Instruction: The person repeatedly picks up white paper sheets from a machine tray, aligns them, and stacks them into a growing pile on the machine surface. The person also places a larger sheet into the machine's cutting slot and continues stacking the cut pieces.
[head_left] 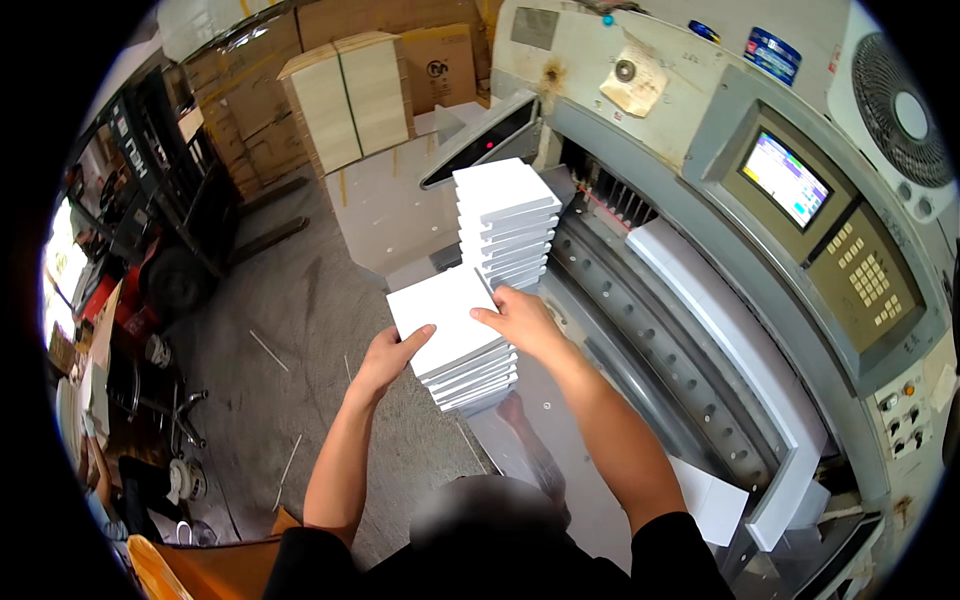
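Observation:
My left hand [388, 356] grips the left edge of a block of white paper sheets [445, 305], thumb on top and fingers out of sight below the edge. On its right side, my right hand [522, 318] holds the same block, thumb also on top. The block is on a near pile of white paper [470, 382] made of several layers set slightly out of line. Whether it rests fully on the pile or is slightly raised, I cannot tell. Just beyond stands a taller pile of white paper blocks [505, 190], with offset edges.
A grey cutting machine [650, 340] with a lit screen [785, 178] and keypad [862, 275] runs along the right. White sheets [710, 500] lie on its metal table [570, 440]. A fan [905, 115] is at upper right. A forklift [165, 210] and cartons [245, 110] stand at left.

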